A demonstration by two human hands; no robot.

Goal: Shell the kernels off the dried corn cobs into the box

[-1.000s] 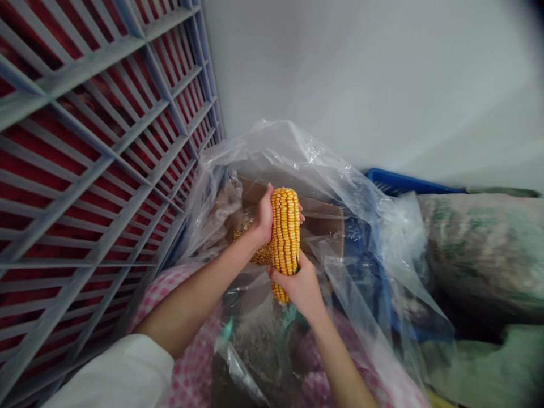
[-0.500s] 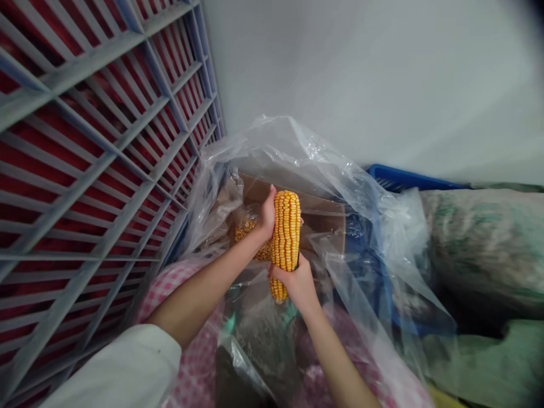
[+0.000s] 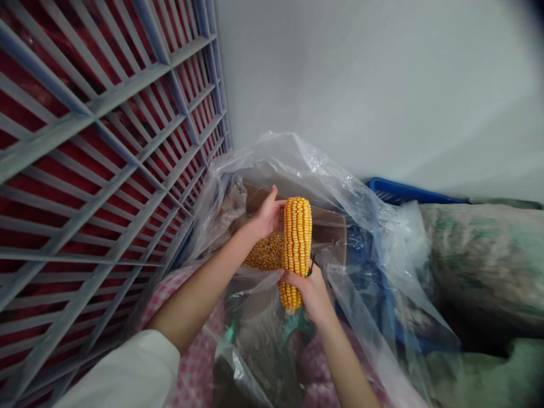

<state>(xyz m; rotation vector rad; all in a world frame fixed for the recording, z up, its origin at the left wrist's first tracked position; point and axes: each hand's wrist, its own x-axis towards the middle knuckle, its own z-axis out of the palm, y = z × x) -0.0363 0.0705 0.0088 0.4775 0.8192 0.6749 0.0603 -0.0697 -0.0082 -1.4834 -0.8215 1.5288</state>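
My right hand (image 3: 312, 292) is wrapped round the lower part of an ear of corn (image 3: 297, 235), thumb across its front. The ear stands nearly upright, rows of yellow kernels facing me. A thin dark thing, too small to name, shows between that hand and the ear. At the upper left of the ear, my left hand (image 3: 268, 216) has its thumb raised and fingers stretched out, the fingertips at the ear's edge or partly behind it. Loose corn kernels (image 3: 266, 253) lie below, inside a clear plastic bag (image 3: 229, 164) with brown cardboard (image 3: 325, 226) in it.
A tall slatted crate (image 3: 127, 153) with red contents rises at my left. The pale wall (image 3: 361, 85) is straight ahead. To the right are a blue plastic basket (image 3: 382, 184) and a stuffed sack (image 3: 488, 255). Pink checked cloth (image 3: 199, 340) covers my legs.
My left hand has loosened from the ear, its thumb now apart from it. The ear and my right hand have shifted slightly right in view, and more kernels show below.
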